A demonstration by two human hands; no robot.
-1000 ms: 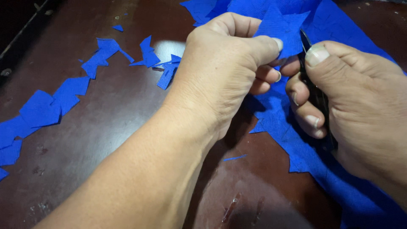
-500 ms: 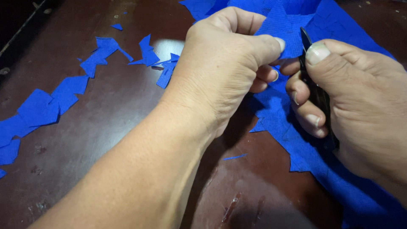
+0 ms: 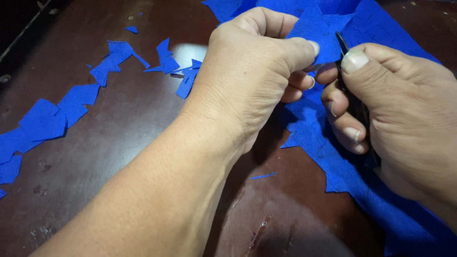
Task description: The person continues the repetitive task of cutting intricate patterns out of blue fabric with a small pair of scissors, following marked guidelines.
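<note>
My left hand (image 3: 257, 81) pinches a raised flap of the blue fabric sheet (image 3: 323, 128) between thumb and fingers, near the top centre. My right hand (image 3: 395, 109) is closed around a black cutting tool (image 3: 354, 102), thumb pressed along its top, its tip right beside the pinched flap. Whether it is scissors or a blade I cannot tell, as the fingers hide most of it. The sheet lies under both hands and runs off the right and lower right edges.
Several cut blue fabric scraps (image 3: 71, 102) lie strewn across the dark brown table (image 3: 143, 143) at the left and upper middle. A thin blue sliver (image 3: 263, 176) lies near the centre. A dark table edge (image 3: 19, 33) runs along the upper left.
Both hands have stayed almost in place. The left fingers shifted slightly on the blue flap, and the black tool sits a little closer to it.
</note>
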